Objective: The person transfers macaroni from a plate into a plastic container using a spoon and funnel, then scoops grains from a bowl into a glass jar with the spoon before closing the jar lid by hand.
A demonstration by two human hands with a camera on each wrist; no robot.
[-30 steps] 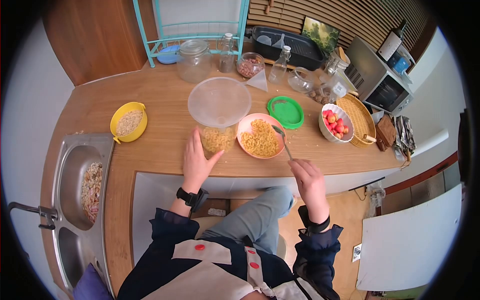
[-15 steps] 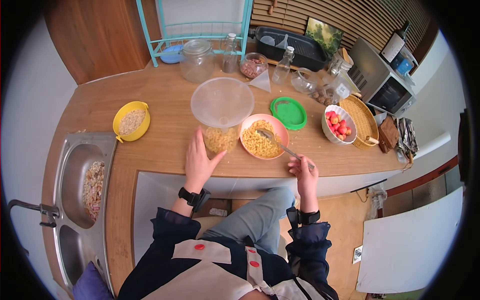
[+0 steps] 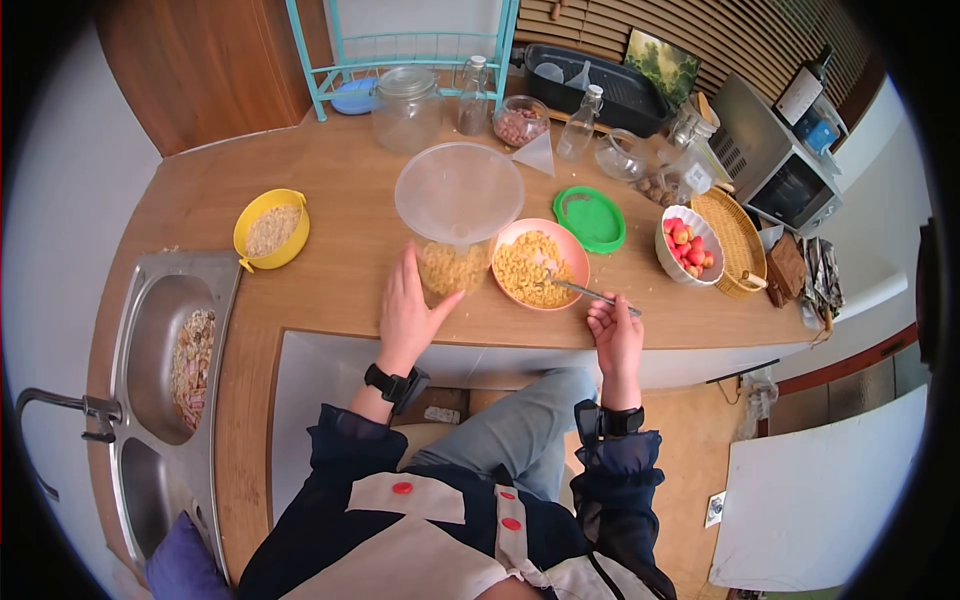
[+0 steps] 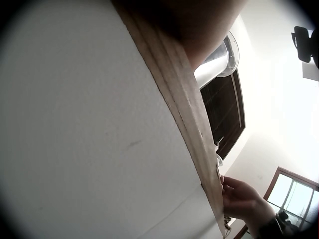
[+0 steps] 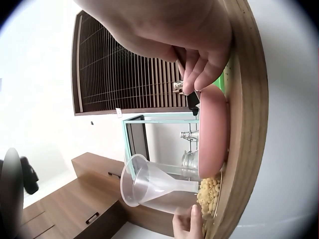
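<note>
A pink bowl (image 3: 512, 284) of yellow macaroni stands near the counter's front edge. My right hand (image 3: 617, 340) pinches the handle of a metal spoon (image 3: 585, 291), whose head is in the macaroni. Left of the bowl is a clear container of macaroni (image 3: 450, 268) with a large clear funnel (image 3: 460, 192) over it. My left hand (image 3: 408, 315) rests against the container's left and front side, fingers extended and thumb apart. In the right wrist view the funnel (image 5: 154, 184) has its spout toward the macaroni, beyond the pink bowl (image 5: 213, 132).
A yellow bowl (image 3: 246, 256) of oats stands left, beside the sink (image 3: 150, 300). Behind are a glass jar (image 3: 406, 120), bottles, a small funnel (image 3: 537, 153) and a black pan (image 3: 640, 108). To the right lie a green lid (image 3: 600, 235), a white bowl of red fruit (image 3: 664, 255) and a basket (image 3: 745, 240).
The right hand has turned and moved the spoon from the bowl's right rim into the macaroni. The left hand keeps its place by the container. The head view has shifted slightly.
</note>
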